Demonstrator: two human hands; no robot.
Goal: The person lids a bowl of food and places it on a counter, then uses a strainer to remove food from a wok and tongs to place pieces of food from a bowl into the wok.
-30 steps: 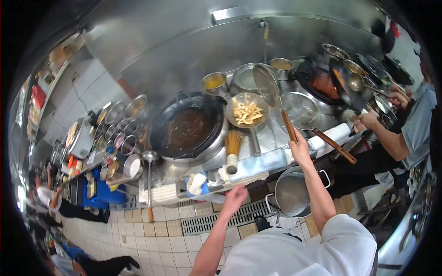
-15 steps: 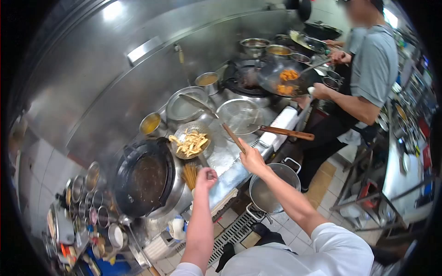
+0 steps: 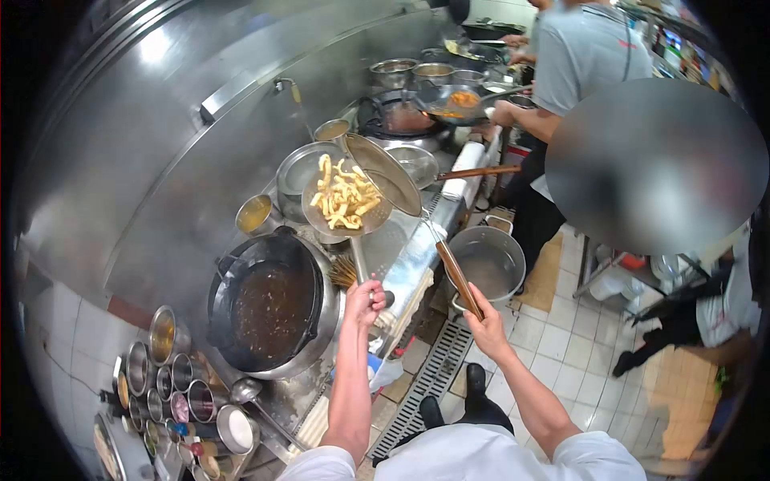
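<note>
Left hand (image 3: 367,293) is clamped round the metal handle of the wire strainer (image 3: 346,207), fingers fully wrapped, and the strainer is lifted clear above the stove, its basket loaded with pale fried strips (image 3: 343,196). The basket hangs just beyond the far rim of the big black wok (image 3: 269,305), which sits in its burner ring with dark oil in the bottom. Right hand (image 3: 485,319) has a closed fist on the wooden handle of the ladle (image 3: 391,172); the long shaft runs up and away from the hand, and the ladle's broad steel bowl is tilted on edge right beside the strainer, touching or all but touching its rim. Whether the two actually meet I cannot tell.

Under the strainer handle stands a bamboo wok brush (image 3: 343,272) on the counter edge. A steel stockpot (image 3: 488,261) sits on the floor side, just past the ladle handle. A small pot of yellow liquid (image 3: 254,213) rests against the back wall. At lower left, a cluster of seasoning tins (image 3: 172,373) and another ladle (image 3: 245,391) lying by them. Further down the line, a co-worker in a grey shirt (image 3: 585,50) tosses orange food in another wok (image 3: 457,100).
</note>
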